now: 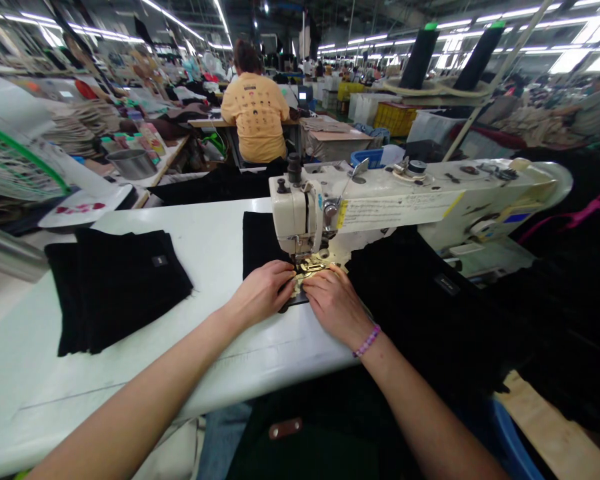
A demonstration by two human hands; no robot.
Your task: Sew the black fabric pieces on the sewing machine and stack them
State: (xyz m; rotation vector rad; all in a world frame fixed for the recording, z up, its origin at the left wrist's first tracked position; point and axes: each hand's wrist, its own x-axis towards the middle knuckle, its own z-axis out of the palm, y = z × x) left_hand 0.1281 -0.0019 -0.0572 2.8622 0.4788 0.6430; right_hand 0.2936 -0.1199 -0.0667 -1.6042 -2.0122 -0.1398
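Note:
At the needle of a white sewing machine (380, 200), my two hands come close together. My left hand (265, 290) is closed, its fingertips pressed down at the near edge of a black fabric piece (258, 240), just left of the presser foot. My right hand (337, 300), with a beaded bracelet at the wrist, is closed beside the brass-coloured guide plate (314, 265); its fingertips hide whatever is under them. Left of the machine lies a stack of black fabric pieces (125, 287) with a small label on top.
More black fabric (420, 300) with a label is heaped right of the needle. Dark thread cones (420, 57) stand behind the machine. A fan (20, 153) is at the left edge. A person in a yellow shirt (256, 117) sits ahead, facing away.

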